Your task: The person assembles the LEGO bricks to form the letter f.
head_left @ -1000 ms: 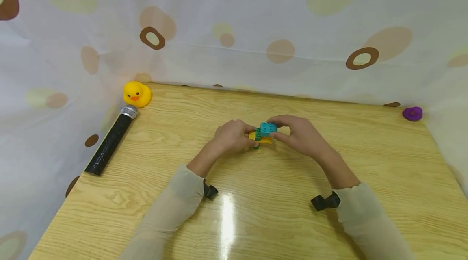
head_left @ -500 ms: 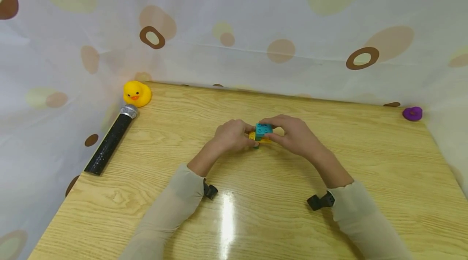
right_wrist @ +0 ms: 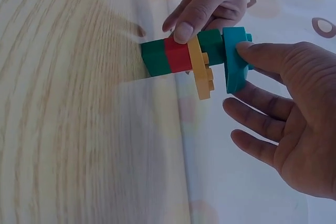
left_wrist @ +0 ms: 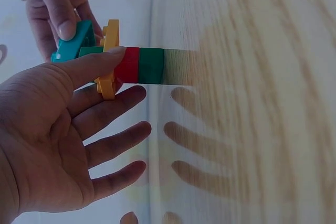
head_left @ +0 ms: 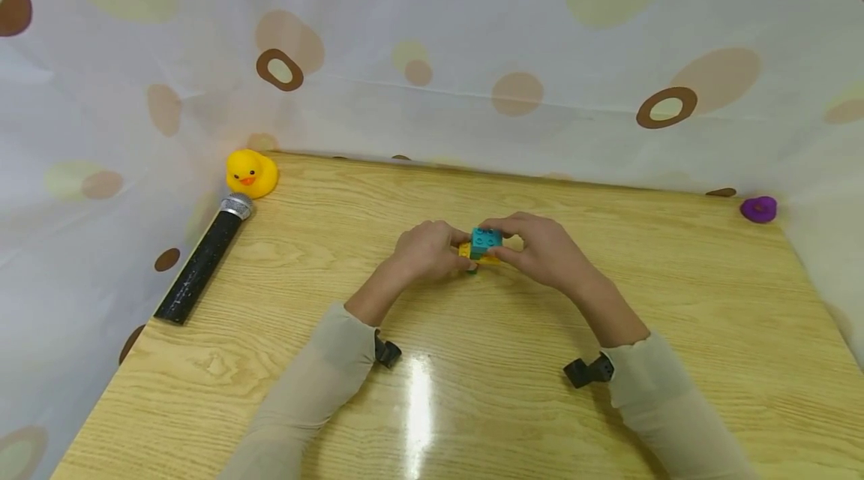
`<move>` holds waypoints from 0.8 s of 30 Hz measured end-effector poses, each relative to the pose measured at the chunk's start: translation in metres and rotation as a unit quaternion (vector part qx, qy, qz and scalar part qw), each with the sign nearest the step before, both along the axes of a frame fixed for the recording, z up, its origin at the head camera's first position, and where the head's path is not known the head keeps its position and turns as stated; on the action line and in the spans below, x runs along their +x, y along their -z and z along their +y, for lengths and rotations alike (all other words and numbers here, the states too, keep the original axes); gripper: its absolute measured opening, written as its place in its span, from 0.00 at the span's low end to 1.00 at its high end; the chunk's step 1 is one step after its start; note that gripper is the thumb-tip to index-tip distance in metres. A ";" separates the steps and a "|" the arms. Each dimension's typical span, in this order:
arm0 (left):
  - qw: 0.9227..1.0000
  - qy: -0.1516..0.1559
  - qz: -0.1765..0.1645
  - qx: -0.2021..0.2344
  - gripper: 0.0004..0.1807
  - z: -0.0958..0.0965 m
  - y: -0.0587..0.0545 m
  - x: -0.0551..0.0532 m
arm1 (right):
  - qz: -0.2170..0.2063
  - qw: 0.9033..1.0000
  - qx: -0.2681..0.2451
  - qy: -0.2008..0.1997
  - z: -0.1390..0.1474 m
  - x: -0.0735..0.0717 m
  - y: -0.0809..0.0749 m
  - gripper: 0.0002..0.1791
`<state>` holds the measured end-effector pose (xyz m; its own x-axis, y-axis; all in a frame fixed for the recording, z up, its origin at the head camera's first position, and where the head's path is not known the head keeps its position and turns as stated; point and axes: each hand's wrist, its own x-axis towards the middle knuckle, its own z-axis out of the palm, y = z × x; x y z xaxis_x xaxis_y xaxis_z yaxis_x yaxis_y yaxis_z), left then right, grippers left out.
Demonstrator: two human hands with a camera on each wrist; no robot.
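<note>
A stack of toy building blocks stands upright on the table. From the bottom up, the right wrist view has a green block (right_wrist: 156, 59), a red block (right_wrist: 178, 56), a flat yellow block (right_wrist: 199, 72) and a second green block (right_wrist: 211, 46). On top is a teal block (right_wrist: 235, 59) with studs, against the upper green one; whether it is fully seated I cannot tell. My left hand (head_left: 428, 251) grips the stack around the red and yellow blocks, thumb on the near side. My right hand (head_left: 547, 251) pinches the teal block between thumb and fingers.
At the left edge of the wooden table (head_left: 513, 405) lies a black microphone (head_left: 205, 262) with a silver head. Behind it sits a yellow rubber duck (head_left: 251, 173). A small purple toy (head_left: 759, 209) is in the far right corner. A spotted sheet (head_left: 459, 37) walls the table.
My right hand has moved a little left with the teal block, bringing it over the upper green block. During the last half second both hands stay nearly still. The left hand keeps its grip.
</note>
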<state>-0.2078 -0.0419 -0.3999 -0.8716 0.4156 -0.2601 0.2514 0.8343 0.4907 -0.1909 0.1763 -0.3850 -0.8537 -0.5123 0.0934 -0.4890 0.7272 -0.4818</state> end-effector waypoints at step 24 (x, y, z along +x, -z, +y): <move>1.000 0.006 0.011 -0.014 0.31 0.001 0.000 -0.001 | -0.021 0.999 0.030 0.023 -0.004 0.000 -0.005 0.23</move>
